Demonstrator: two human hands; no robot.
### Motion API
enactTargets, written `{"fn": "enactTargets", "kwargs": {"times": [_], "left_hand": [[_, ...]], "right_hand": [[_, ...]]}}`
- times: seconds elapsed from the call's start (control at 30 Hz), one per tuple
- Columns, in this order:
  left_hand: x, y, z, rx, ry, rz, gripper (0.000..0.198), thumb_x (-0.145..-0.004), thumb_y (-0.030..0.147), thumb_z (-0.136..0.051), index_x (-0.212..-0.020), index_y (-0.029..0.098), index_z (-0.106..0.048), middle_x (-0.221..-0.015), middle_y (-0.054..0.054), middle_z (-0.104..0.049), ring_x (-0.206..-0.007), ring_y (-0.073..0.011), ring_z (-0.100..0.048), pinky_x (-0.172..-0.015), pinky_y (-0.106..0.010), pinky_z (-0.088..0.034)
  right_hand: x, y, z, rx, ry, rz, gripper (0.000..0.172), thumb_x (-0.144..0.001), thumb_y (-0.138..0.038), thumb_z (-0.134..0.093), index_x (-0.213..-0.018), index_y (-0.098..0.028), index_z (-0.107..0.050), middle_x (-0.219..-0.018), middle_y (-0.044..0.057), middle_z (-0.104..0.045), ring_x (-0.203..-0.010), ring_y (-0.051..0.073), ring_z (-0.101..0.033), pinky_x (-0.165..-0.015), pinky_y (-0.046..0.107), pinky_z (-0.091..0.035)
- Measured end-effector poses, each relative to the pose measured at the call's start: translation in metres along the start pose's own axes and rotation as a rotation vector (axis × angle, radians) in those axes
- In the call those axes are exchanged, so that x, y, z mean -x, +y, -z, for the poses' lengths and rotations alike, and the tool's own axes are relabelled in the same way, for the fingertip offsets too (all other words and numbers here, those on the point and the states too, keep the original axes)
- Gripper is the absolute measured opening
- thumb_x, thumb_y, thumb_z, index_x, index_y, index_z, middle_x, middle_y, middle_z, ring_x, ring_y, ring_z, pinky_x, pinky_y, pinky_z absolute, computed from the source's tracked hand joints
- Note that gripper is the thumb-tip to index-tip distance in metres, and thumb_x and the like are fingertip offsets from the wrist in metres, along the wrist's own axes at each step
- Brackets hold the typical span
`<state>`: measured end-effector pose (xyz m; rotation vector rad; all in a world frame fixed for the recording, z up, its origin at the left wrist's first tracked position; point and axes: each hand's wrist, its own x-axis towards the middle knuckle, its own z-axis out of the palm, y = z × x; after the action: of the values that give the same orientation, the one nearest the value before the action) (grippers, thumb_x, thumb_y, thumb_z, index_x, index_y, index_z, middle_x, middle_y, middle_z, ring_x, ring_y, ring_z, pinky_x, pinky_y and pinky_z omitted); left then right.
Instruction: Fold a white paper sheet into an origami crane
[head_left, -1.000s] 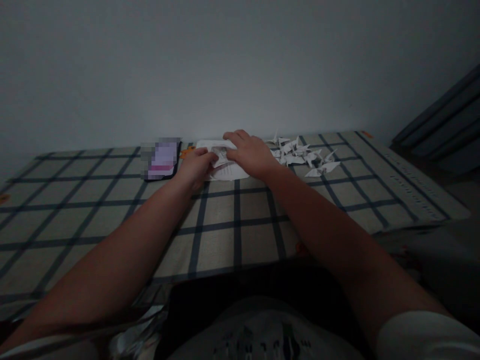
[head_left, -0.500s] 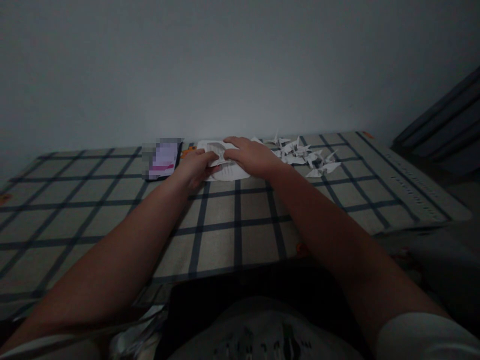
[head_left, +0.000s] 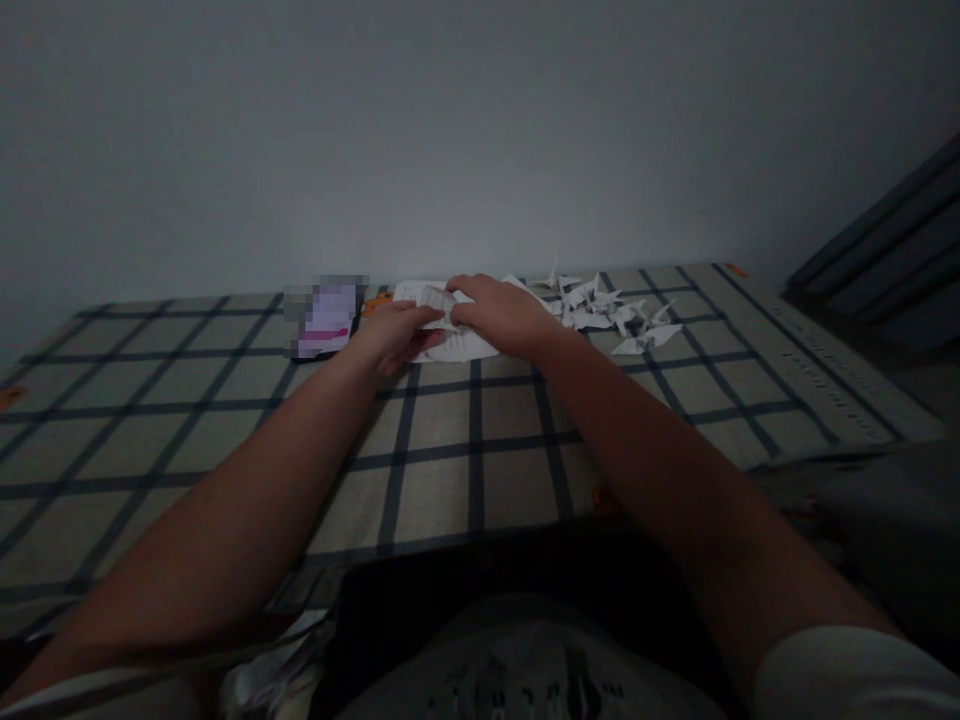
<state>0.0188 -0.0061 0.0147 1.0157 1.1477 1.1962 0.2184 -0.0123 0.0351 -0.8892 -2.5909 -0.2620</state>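
Observation:
Both arms reach far across a checked cloth [head_left: 465, 450] to the wall side. My left hand [head_left: 394, 335] and my right hand [head_left: 504, 312] meet over a white printed sheet [head_left: 461, 347] and together pinch a small folded piece of paper [head_left: 439, 300] between fingertips, just above that sheet. The fingers of both hands are closed on the piece. To the right of my right hand lies a heap of several small white folded paper cranes [head_left: 600, 310].
A phone with a lit screen [head_left: 324, 317] lies left of the hands near the wall. A plain grey wall stands behind the surface. Dark striped fabric [head_left: 885, 260] is at the far right, beyond the cloth's right edge.
My right hand drew back a little from flat on the sheet to a pinch. The small paper piece now sits lifted between both hands' fingertips.

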Motion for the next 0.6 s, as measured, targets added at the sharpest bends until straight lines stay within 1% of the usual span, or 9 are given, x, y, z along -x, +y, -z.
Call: {"fn": "enactTargets", "kwargs": {"times": [0.1,0.2,0.27,0.33,0.43,0.5,0.6], "left_hand": [[0.001,0.001,-0.001,-0.004,0.034,0.013,0.022,-0.072,0.002,-0.075,-0.091,0.014,-0.072,-0.094,-0.007,-0.075,-0.074,-0.0131,-0.071,-0.058,-0.018,-0.06],[0.005,0.003,-0.004,-0.043,0.067,0.031,0.016,-0.075,0.003,-0.073,-0.087,0.013,-0.071,-0.091,-0.007,-0.074,-0.069,-0.013,-0.07,-0.055,-0.019,-0.06],[0.008,0.006,-0.006,-0.05,0.064,0.03,0.014,-0.075,0.003,-0.073,-0.084,0.013,-0.07,-0.089,-0.007,-0.073,-0.066,-0.0134,-0.07,-0.051,-0.018,-0.058],[0.01,0.008,-0.008,-0.029,0.049,0.037,0.015,-0.074,0.002,-0.073,-0.084,0.013,-0.069,-0.088,-0.008,-0.074,-0.063,-0.0135,-0.07,-0.049,-0.017,-0.057],[0.01,0.013,-0.009,0.013,0.041,0.097,0.018,-0.074,0.001,-0.072,-0.087,0.013,-0.069,-0.084,-0.006,-0.074,-0.057,-0.0117,-0.068,-0.048,-0.016,-0.056],[0.01,0.016,-0.008,0.019,0.042,0.149,0.018,-0.074,0.0,-0.071,-0.087,0.013,-0.068,-0.079,-0.005,-0.073,-0.053,-0.0107,-0.066,-0.046,-0.016,-0.054],[0.01,0.019,-0.008,0.002,0.029,0.192,0.02,-0.073,0.0,-0.072,-0.085,0.015,-0.068,-0.074,-0.003,-0.072,-0.054,-0.0112,-0.067,-0.047,-0.015,-0.054]], "right_hand": [[0.001,-0.002,0.004,0.032,-0.015,0.003,0.029,-0.105,-0.023,-0.048,-0.122,-0.018,-0.07,-0.15,0.014,-0.057,-0.132,0.031,-0.053,-0.105,0.044,-0.047],[0.0,-0.003,0.006,0.042,-0.028,-0.016,0.031,-0.106,-0.024,-0.046,-0.122,-0.019,-0.071,-0.15,0.012,-0.057,-0.132,0.03,-0.053,-0.105,0.044,-0.047],[-0.002,-0.005,0.006,0.037,-0.043,-0.021,0.032,-0.106,-0.023,-0.045,-0.122,-0.018,-0.071,-0.152,0.012,-0.055,-0.134,0.031,-0.052,-0.108,0.045,-0.046],[-0.003,-0.007,0.005,0.032,-0.063,-0.019,0.034,-0.105,-0.02,-0.044,-0.127,-0.018,-0.07,-0.154,0.013,-0.054,-0.136,0.031,-0.051,-0.109,0.046,-0.045],[-0.004,-0.01,0.004,0.021,-0.083,-0.02,0.038,-0.105,-0.018,-0.043,-0.136,-0.02,-0.066,-0.154,0.013,-0.054,-0.137,0.031,-0.051,-0.11,0.046,-0.043],[-0.003,-0.01,0.004,0.0,-0.082,-0.011,0.039,-0.105,-0.019,-0.044,-0.138,-0.021,-0.065,-0.155,0.013,-0.053,-0.139,0.031,-0.049,-0.111,0.046,-0.042],[-0.003,-0.008,0.002,-0.036,-0.07,0.008,0.04,-0.105,-0.019,-0.044,-0.14,-0.021,-0.063,-0.16,0.012,-0.048,-0.143,0.031,-0.046,-0.113,0.045,-0.041]]}}
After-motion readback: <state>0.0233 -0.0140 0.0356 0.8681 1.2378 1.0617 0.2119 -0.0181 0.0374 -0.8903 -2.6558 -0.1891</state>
